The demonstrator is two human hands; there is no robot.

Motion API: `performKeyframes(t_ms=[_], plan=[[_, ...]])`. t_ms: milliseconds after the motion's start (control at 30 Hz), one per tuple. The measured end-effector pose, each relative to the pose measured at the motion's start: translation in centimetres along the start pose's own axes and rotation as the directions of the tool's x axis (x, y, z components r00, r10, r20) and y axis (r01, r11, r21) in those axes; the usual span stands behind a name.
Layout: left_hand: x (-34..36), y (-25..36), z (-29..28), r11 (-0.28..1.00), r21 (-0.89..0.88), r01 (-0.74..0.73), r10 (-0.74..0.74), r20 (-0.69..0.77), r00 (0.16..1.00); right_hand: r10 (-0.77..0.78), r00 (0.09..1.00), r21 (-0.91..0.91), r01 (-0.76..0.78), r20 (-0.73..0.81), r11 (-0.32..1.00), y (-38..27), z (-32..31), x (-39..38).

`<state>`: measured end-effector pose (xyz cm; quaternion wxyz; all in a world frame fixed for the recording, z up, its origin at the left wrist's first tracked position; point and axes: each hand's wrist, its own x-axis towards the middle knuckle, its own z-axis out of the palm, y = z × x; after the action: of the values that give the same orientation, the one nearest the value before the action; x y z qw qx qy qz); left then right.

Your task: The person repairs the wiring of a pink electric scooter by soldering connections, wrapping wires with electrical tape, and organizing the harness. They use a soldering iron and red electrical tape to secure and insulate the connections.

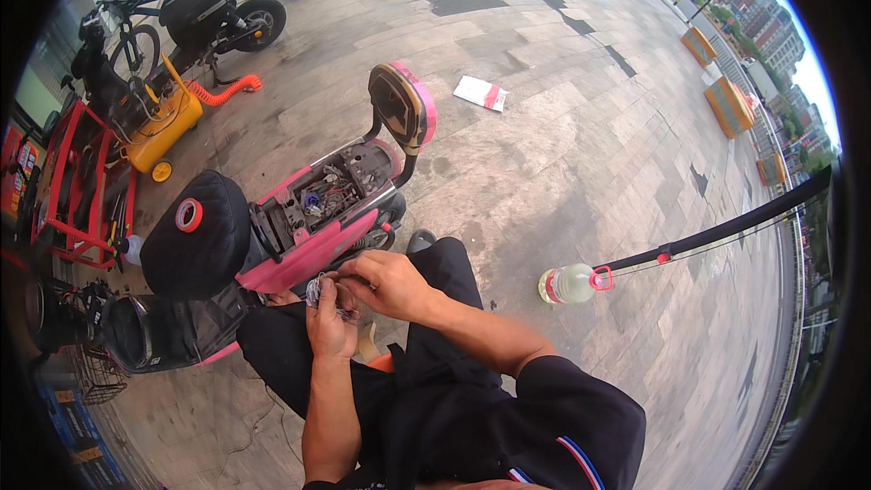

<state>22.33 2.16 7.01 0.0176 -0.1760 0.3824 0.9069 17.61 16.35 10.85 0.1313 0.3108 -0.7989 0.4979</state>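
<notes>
My left hand [332, 331] holds a small tangled bundle of thin pale wire [314, 290] between thumb and fingers. Close against it, my right hand [392, 283] is closed in a pinch at the top of the left fingers; what it grips is hidden. Both hands are over my lap, beside a pink electric scooter [313, 254]. Its black seat [201, 245] is tipped forward, with a red tape roll [189, 215] lying on it. In the uncovered bay, loose wires [337, 189] and a blue roll [313, 204] show. A padded backrest [399, 104] stands at the rear.
A yellow air compressor [168, 132] with an orange coiled hose [227, 93] stands left, near a red tool rack [77, 191]. Behind is a parked black electric bike [204, 14]. A bottle of pale liquid [564, 285] is at right; a white packet [481, 93] lies on the paving.
</notes>
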Motion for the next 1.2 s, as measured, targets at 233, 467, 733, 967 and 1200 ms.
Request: performKeyframes(t_ms=[233,467,733,967,1200], plan=[[0.3,0.1,-0.5,0.994,-0.024,-0.105,0.105,0.029,0.994,0.041,0.999,0.027,-0.040,-0.034,0.999,-1.3,3.2,-1.8],[0.4,0.7,-2.2,0.986,-0.159,-0.057,0.043,-0.086,0.995,0.013,0.977,-0.042,-0.005,0.212,0.999,-2.3,3.8,-2.5],[-0.5,1.9,-3.1,0.983,-0.118,-0.141,0.106,-0.265,0.958,0.214,0.948,0.034,-0.228,0.234,0.973,7.9,3.7,6.7],[-0.8,1.9,-3.8,0.985,-0.089,-0.148,0.121,-0.254,0.960,0.437,0.698,-0.706,0.141,0.568,0.694,16.9,12.2,18.4],[-0.8,1.6,-4.3,0.993,-0.033,-0.112,0.102,-0.229,0.968,0.552,0.544,-0.773,0.385,0.631,0.504,18.9,13.7,19.4]])
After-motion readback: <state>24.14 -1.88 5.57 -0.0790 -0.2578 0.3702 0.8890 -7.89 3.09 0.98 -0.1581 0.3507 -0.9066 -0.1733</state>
